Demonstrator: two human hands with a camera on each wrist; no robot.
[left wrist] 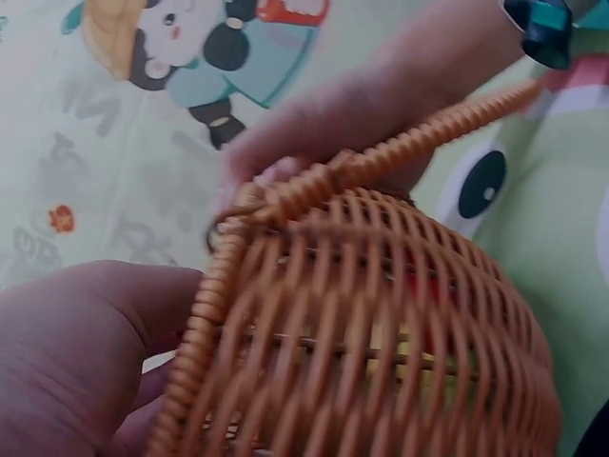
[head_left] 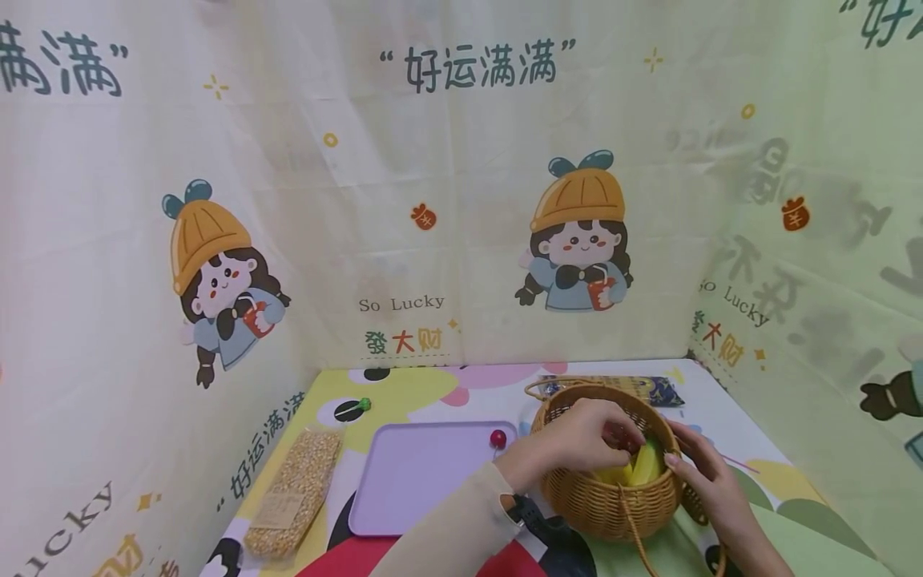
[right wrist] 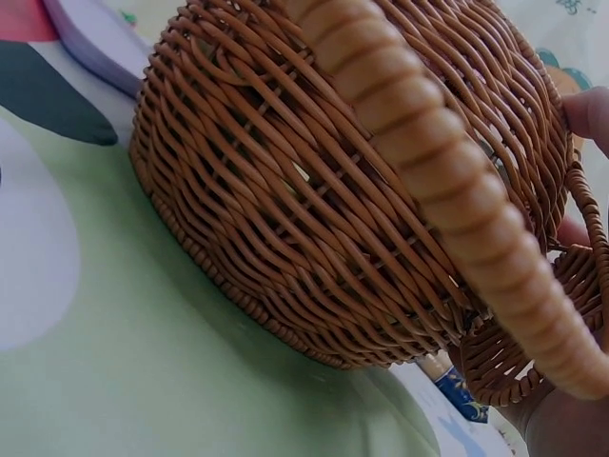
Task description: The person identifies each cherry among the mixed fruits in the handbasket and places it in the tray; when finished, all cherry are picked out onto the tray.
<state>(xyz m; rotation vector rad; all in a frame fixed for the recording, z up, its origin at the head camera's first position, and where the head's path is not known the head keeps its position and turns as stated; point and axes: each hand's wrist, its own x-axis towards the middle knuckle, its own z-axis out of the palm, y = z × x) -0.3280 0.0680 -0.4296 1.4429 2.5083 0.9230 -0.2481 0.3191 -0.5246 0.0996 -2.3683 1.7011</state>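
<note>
A round wicker basket (head_left: 613, 505) stands on the right of the table, with a banana (head_left: 646, 465) and something red (head_left: 626, 437) inside. My left hand (head_left: 594, 433) reaches over its near left rim, fingers bent down by the red thing; whether they hold it is hidden. With the thumb on the rim and the fingers outside, my right hand (head_left: 710, 477) grips the basket's right side. The left wrist view shows the left hand (left wrist: 86, 352) beside the rim and the right hand (left wrist: 324, 143) behind the handle (left wrist: 409, 143).
Left of the basket lies a purple tray (head_left: 425, 473) with a cherry (head_left: 497, 438) on its right corner. A bag of corn kernels (head_left: 296, 489) is farther left. Behind are a small green item (head_left: 364, 404) and a dark blue patterned packet (head_left: 663, 390).
</note>
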